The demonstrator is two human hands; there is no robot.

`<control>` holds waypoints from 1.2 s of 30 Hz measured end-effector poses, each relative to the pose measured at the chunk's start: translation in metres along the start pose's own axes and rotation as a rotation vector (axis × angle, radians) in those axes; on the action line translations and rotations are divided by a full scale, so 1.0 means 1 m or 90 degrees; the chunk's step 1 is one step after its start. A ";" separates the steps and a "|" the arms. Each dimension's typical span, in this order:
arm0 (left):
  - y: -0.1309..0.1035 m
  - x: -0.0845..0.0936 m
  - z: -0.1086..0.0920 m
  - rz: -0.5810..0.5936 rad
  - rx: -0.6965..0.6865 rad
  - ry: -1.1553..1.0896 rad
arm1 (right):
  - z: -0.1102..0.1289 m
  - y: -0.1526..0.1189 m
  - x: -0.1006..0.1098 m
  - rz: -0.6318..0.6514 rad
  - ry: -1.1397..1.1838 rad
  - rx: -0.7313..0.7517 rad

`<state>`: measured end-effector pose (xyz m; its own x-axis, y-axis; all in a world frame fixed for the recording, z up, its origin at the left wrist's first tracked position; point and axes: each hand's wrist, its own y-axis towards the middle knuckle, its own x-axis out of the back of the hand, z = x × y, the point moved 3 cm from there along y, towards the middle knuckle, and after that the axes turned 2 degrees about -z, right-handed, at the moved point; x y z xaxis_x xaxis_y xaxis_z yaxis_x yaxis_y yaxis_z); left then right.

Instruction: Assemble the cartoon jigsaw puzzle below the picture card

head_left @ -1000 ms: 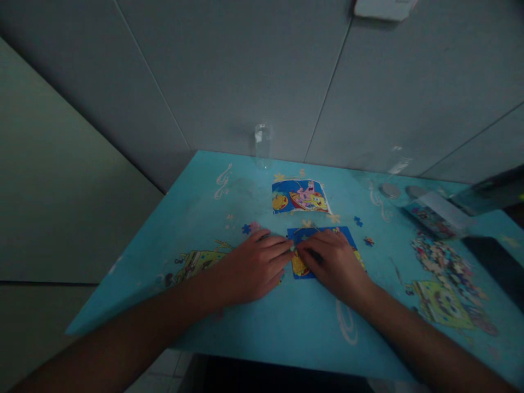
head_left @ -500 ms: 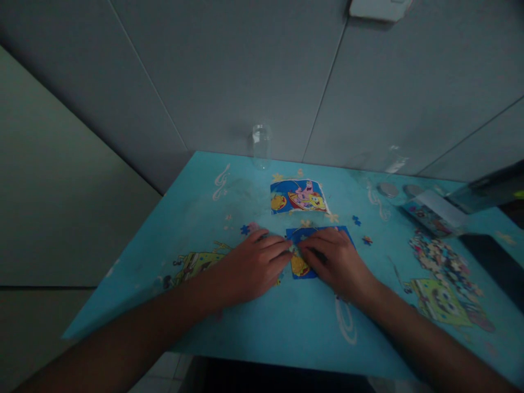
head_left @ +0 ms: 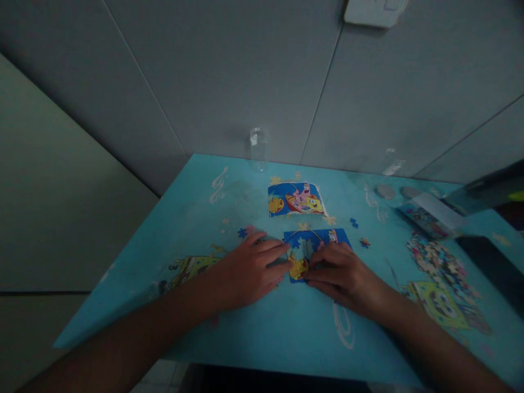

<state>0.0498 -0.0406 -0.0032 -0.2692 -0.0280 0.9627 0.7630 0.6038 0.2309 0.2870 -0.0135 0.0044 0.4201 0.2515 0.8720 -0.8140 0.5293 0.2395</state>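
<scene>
A partly assembled blue jigsaw puzzle (head_left: 338, 236) lies on the turquoise table, with a gap showing near its middle. My left hand (head_left: 256, 268) rests at its left edge, thumb and index fingertips closed against the border. Over the lower right part is my right hand (head_left: 339, 273), its fingers pinched on the puzzle beside a yellow printed area (head_left: 298, 267); what lies under the fingertips is hidden. Behind the puzzle sits a picture sheet (head_left: 295, 198) with a similar image. A loose blue piece (head_left: 242, 233) is beyond my left hand.
Loose pieces (head_left: 354, 222) lie right of the puzzle, and a heap of pieces (head_left: 444, 259) is farther right. Near it are an open box (head_left: 429, 215), a dark flat object (head_left: 489, 267) and round lids (head_left: 385, 191). A clear jar (head_left: 259, 150) stands at the back edge.
My right hand has drawn back slightly and lower, uncovering the gap and more of the puzzle's top. My left hand has barely moved. The view has shifted slightly.
</scene>
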 end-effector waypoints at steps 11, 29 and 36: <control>-0.001 -0.003 0.002 0.002 0.001 0.007 | 0.010 0.005 -0.006 -0.013 -0.052 -0.019; -0.001 -0.001 0.007 -0.027 -0.030 0.012 | -0.066 -0.040 0.046 -0.042 -0.142 -0.119; 0.003 0.002 0.007 -0.017 -0.031 0.006 | -0.062 -0.037 0.037 -0.028 -0.167 -0.126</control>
<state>0.0474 -0.0331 -0.0021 -0.2846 -0.0508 0.9573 0.7837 0.5628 0.2628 0.3578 0.0260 0.0010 0.3147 0.0208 0.9490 -0.6928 0.6884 0.2146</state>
